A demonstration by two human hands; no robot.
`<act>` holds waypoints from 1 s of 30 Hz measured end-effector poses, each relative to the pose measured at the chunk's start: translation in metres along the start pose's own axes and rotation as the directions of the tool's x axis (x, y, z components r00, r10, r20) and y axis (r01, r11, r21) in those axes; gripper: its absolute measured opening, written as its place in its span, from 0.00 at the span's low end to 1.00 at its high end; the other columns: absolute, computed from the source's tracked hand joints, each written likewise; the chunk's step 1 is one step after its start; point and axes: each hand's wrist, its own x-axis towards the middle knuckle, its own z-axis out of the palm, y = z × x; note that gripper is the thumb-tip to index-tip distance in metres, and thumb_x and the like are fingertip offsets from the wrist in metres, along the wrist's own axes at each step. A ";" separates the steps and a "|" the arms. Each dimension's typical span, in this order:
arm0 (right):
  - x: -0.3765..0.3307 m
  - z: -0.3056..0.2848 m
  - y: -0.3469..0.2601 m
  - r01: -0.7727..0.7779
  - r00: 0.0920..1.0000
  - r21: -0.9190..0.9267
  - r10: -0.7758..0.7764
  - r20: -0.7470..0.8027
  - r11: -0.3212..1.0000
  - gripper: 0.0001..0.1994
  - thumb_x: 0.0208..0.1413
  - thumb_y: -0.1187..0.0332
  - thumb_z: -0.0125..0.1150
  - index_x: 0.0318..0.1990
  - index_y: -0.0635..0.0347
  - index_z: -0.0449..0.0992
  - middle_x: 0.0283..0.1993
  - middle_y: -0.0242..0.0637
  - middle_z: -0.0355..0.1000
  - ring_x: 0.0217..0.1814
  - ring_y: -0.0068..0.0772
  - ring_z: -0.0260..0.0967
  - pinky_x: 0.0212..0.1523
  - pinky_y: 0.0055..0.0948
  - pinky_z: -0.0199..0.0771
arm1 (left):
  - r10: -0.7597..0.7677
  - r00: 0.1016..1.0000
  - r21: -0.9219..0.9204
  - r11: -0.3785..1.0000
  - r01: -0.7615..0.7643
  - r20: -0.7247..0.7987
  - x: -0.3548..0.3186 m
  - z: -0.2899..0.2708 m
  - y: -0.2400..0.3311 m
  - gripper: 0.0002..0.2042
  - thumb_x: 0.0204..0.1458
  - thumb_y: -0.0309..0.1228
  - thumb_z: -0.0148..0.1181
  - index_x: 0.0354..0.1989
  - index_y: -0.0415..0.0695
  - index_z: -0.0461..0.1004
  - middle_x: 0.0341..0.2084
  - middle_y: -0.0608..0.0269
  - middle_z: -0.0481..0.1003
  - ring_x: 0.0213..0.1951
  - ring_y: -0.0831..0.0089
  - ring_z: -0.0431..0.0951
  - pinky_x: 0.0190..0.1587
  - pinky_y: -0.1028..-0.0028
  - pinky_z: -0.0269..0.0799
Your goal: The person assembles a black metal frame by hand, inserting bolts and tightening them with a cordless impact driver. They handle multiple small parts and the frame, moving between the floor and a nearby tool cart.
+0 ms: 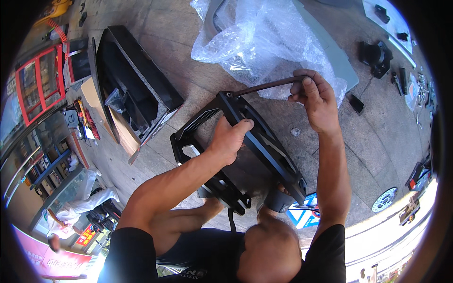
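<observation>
Outdoors, the left hand (229, 139) clamps a black metal frame (236, 151) propped on the knees; the right hand (317, 96) grips a long hex key (266, 86) at its far corner. The key could slip out if tilted.

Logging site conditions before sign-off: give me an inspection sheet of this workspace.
Surface: grey stone paving, work done on the ground.
Job's things: black metal frame propped against the knees; long dark hex key set into its top corner.
Clutter: bubble wrap over a grey panel; open black box; small black parts and screws at right.
Grippers: left hand grips the frame; right hand has its fingers closed on the hex key.
Cables: nothing seen.
Surroundings: shopfronts at left, street at lower right.
</observation>
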 end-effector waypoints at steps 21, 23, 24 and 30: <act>0.041 0.005 -0.071 0.343 0.845 -0.468 -0.050 0.533 0.815 0.11 0.61 0.76 0.49 0.49 0.68 0.71 0.41 0.40 0.74 0.46 0.29 0.72 0.48 0.28 0.71 | 0.055 0.998 -0.146 0.988 -0.050 0.036 -0.020 -0.015 -0.013 0.12 0.50 0.23 0.59 0.42 0.44 0.66 0.32 0.71 0.68 0.33 0.80 0.70 0.38 0.77 0.69; 0.014 -0.002 -0.070 0.306 0.873 -0.370 -0.104 0.477 0.877 0.10 0.62 0.74 0.48 0.48 0.67 0.71 0.40 0.38 0.74 0.45 0.26 0.72 0.45 0.24 0.70 | 0.040 0.996 -0.154 0.988 -0.027 0.079 -0.012 -0.014 -0.011 0.11 0.49 0.24 0.59 0.40 0.46 0.66 0.29 0.71 0.68 0.30 0.81 0.71 0.33 0.78 0.70; -0.005 -0.009 -0.069 0.225 0.935 -0.443 -0.064 0.348 0.868 0.10 0.62 0.73 0.48 0.48 0.67 0.71 0.39 0.37 0.74 0.43 0.24 0.72 0.43 0.23 0.70 | 0.050 0.995 -0.167 0.985 -0.036 0.086 -0.009 -0.012 -0.011 0.10 0.49 0.24 0.59 0.39 0.46 0.67 0.28 0.71 0.68 0.27 0.81 0.71 0.28 0.78 0.70; -0.117 -0.068 -0.024 0.086 0.979 -0.204 -0.121 -0.163 0.975 0.10 0.64 0.70 0.45 0.46 0.66 0.69 0.36 0.38 0.73 0.37 0.23 0.69 0.39 0.22 0.69 | -0.012 0.999 -0.134 0.991 0.016 0.030 0.003 -0.005 -0.004 0.06 0.49 0.27 0.59 0.34 0.48 0.69 0.28 0.70 0.71 0.27 0.76 0.75 0.25 0.77 0.74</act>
